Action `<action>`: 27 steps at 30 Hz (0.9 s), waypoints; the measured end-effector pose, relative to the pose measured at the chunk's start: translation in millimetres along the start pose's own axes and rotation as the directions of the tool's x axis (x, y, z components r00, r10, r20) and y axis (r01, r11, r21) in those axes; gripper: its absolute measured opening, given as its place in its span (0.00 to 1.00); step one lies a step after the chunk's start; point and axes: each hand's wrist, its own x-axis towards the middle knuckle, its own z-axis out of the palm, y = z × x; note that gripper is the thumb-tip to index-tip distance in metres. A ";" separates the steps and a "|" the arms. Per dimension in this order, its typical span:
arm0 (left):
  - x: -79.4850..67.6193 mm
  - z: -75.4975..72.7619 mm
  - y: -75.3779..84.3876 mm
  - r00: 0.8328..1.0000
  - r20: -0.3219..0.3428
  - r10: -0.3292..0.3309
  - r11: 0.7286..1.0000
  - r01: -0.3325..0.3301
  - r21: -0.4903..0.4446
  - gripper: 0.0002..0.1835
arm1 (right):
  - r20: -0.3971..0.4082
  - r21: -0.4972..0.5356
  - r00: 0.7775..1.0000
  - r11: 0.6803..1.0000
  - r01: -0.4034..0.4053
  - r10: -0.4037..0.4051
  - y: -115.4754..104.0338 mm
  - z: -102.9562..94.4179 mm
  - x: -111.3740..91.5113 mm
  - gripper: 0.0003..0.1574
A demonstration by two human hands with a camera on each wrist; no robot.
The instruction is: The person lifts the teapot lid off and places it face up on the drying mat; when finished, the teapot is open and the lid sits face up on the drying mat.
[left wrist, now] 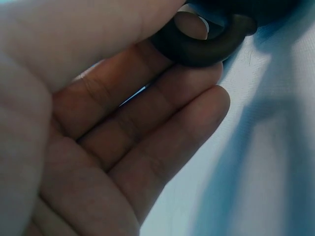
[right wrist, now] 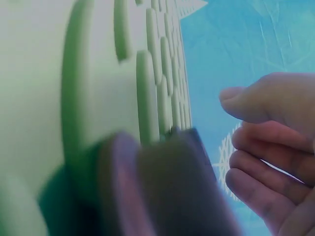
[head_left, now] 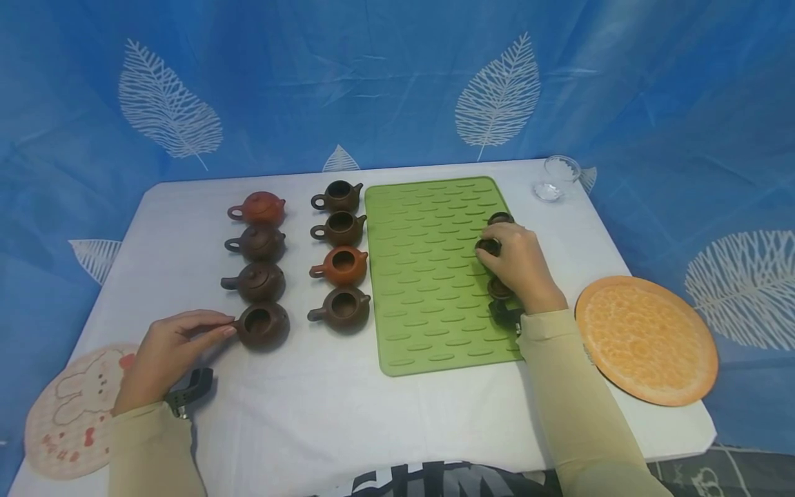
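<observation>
My left hand [head_left: 177,348] pinches the looped handle [left wrist: 197,51] of a dark brown, lidless teapot [head_left: 263,326], the nearest of the left column. Thumb and forefinger meet at the handle, with the other fingers extended beneath. On the far side of the table, my right hand [head_left: 518,266] hovers at the right side of the green mat [head_left: 428,276], fingers loosely bent, and nothing shows between them in the right wrist view. Small dark round pieces lie along that side: one [head_left: 488,246] at the fingertips, one [head_left: 499,218] behind, one [head_left: 499,288] nearer the wrist.
Left column: a reddish teapot [head_left: 262,208] and two dark lidded ones [head_left: 257,281]. Beside the mat stand several lidless teapots [head_left: 344,266]. A round orange mat [head_left: 646,338] lies right, a pink rabbit mat [head_left: 81,421] left, clear glass dishes [head_left: 562,172] at the back right.
</observation>
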 end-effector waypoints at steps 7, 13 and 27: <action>-0.3 -0.6 0.3 1.000 -0.005 0.000 1.000 0.000 -0.018 0.11 | -0.001 0.003 1.000 1.000 0.015 -0.015 -11.6 3.8 5.4 0.17; -0.7 -0.2 -0.6 1.000 -0.013 0.012 0.999 -0.013 -0.035 0.11 | 0.015 0.014 0.999 0.999 0.033 -0.034 -24.3 10.2 12.0 0.17; 1.7 3.2 0.4 1.000 -0.005 -0.015 0.998 0.015 -0.058 0.11 | 0.059 0.073 0.993 0.992 0.103 -0.107 -58.6 34.9 34.4 0.17</action>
